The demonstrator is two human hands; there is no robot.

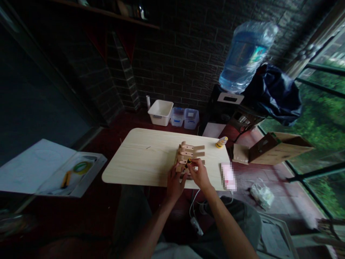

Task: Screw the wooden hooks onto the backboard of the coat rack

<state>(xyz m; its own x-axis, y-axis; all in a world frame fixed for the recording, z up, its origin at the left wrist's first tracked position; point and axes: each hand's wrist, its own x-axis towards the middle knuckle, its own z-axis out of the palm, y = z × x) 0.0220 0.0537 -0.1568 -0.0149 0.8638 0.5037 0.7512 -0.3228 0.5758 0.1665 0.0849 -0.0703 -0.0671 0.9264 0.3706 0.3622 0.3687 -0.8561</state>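
A wooden piece with several tan straps and dark round fasteners (185, 153) lies near the front edge of the pale table (140, 158). My right hand (198, 174) is closed round a small black and yellow tool (188, 162), held over the lower straps. Against the lower left of the wooden piece rests my left hand (175, 182), fingers bent and apart around its near corner; the spot between the two hands is partly covered. Beyond the right hand, a small yellow-capped bottle (221, 142) stands at the table's far right corner.
A blurred pink item (228, 176) lies at the table's right edge. Plastic bins (161, 113) sit behind the table. An open white case (81, 172) is at left; a cardboard box (277, 149) and water dispenser (223, 108) stand at right. A white cable hangs below the front edge.
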